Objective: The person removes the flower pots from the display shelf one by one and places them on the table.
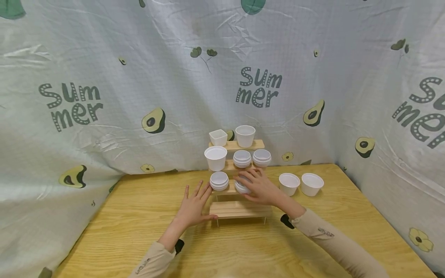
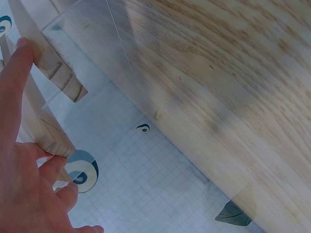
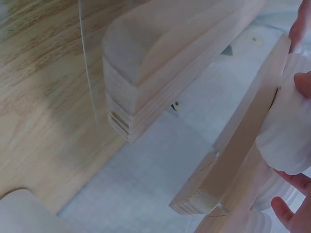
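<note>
Right hand: the right hand (image 1: 260, 188) reaches over the second step from the bottom, its fingers (image 3: 303, 85) curled round a ribbed cup and grasping it.
Gripped cup: this white ribbed cup (image 1: 240, 187) is at the right part of that step, partly covered by the hand; whether it bears fully on the wood cannot be told.
Left hand: the left hand (image 1: 192, 208) is spread at the rack's left side, its fingers extended and grasping nothing; a fingertip touches the end of a plank, and the thumb lies at the front of the bottom step.
Rack: a stepped wooden rack (image 1: 240, 209) with clear side supports stands on the table (image 1: 139, 231).
Second step, left: another ribbed cup (image 1: 219, 181) sits upright just beside the left fingertips; contact between them cannot be told.
Third step: a tall white cup (image 1: 216, 159) stands at the left, then a middle ribbed cup (image 1: 242, 159) and a right-hand ribbed cup (image 1: 262, 158) close together.
Top step: a square cup (image 1: 218, 138) is at the left, and a round cup (image 1: 245, 136) stands apart to its right.
Right of the rack: two plain white cups, the nearer one (image 1: 289, 184) and the farther one (image 1: 312, 184), stand side by side on the table.
Backdrop: a pale cloth (image 1: 191, 96) with avocados and the word "summer" hangs behind the table.
Sleeves: both arms wear beige sleeves (image 1: 326, 233).
</note>
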A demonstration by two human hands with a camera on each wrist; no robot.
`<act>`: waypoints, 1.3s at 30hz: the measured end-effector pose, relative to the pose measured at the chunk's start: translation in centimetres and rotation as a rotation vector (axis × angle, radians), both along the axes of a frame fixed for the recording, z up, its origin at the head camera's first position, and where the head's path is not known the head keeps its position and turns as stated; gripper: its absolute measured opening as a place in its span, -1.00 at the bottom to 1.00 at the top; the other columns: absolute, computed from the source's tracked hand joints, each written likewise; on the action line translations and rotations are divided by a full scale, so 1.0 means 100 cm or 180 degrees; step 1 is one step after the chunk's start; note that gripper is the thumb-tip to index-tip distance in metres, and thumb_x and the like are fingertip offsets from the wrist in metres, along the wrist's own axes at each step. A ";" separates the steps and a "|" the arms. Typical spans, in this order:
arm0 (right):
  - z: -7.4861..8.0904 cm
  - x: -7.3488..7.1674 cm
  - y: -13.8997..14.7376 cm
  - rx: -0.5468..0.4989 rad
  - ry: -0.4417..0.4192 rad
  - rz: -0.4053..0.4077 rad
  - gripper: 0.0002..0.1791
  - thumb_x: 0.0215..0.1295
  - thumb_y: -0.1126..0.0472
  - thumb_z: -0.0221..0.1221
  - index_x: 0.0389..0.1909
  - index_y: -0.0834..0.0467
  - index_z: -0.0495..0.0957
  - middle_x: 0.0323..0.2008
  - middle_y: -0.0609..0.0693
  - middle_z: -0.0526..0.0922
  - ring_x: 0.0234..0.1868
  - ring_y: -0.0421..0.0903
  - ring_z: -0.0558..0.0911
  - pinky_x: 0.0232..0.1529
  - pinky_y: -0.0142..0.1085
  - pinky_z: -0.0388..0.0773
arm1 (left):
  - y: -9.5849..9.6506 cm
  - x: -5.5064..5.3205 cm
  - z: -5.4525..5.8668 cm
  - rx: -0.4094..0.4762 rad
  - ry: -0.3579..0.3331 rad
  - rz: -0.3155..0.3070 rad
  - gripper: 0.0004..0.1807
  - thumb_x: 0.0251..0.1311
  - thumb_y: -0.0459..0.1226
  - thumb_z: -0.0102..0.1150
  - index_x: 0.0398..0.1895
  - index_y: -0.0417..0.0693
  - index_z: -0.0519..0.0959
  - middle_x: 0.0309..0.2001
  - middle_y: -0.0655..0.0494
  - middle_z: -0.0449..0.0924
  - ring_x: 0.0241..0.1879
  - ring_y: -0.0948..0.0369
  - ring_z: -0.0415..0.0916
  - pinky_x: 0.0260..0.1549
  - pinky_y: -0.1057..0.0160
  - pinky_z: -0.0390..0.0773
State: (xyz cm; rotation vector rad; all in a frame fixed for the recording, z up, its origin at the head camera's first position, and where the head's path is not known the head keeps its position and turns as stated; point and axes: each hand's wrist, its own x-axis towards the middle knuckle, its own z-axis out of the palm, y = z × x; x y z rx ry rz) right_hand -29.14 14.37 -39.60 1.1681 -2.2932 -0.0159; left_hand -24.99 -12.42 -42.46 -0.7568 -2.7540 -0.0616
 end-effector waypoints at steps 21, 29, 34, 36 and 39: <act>0.001 0.019 0.008 0.0024 0.0108 0.0118 -0.34 0.03 -0.08 0.21 0.18 0.02 0.32 0.05 0.00 0.44 0.03 -0.03 0.40 0.00 -0.04 0.29 | 0.001 0.002 0.001 0.0021 -0.0053 0.0038 0.07 -0.23 0.34 0.10 0.34 -0.02 0.09 0.39 0.10 -0.01 0.38 0.01 -0.09 0.20 -0.29 -0.08; -0.002 0.023 0.014 -0.0001 0.0056 0.0159 -0.36 0.05 -0.05 0.20 0.17 0.06 0.33 0.06 0.01 0.43 0.01 -0.03 0.41 0.00 -0.01 0.30 | 0.000 0.001 0.001 0.0023 -0.0005 0.0004 0.06 -0.22 0.33 0.09 0.33 -0.04 0.12 0.39 0.08 0.01 0.37 -0.01 -0.05 0.19 -0.30 -0.06; -0.005 0.026 0.019 -0.0005 0.0062 0.0163 -0.35 0.04 -0.04 0.21 0.18 0.06 0.33 0.08 0.02 0.43 0.00 -0.04 0.41 -0.01 0.00 0.32 | 0.000 0.000 0.000 0.0002 0.0008 0.0009 0.06 -0.22 0.34 0.09 0.34 -0.04 0.11 0.39 0.08 0.01 0.37 -0.01 -0.05 0.19 -0.30 -0.06; -0.006 0.027 0.021 -0.0014 0.0078 0.0173 -0.34 0.03 -0.04 0.22 0.18 0.06 0.33 0.08 0.02 0.42 0.01 -0.04 0.41 -0.01 0.01 0.31 | 0.000 0.000 -0.001 -0.0008 0.0005 0.0012 0.06 -0.22 0.34 0.08 0.34 -0.03 0.11 0.39 0.08 0.00 0.37 -0.01 -0.06 0.19 -0.30 -0.07; -0.008 0.029 0.024 -0.0018 0.0093 0.0170 -0.33 0.02 -0.04 0.22 0.18 0.06 0.32 0.08 0.02 0.42 0.02 -0.03 0.40 0.00 0.00 0.28 | 0.000 0.000 -0.001 -0.0004 -0.0012 0.0010 0.06 -0.22 0.34 0.09 0.34 -0.04 0.11 0.39 0.08 0.00 0.37 0.00 -0.07 0.20 -0.30 -0.08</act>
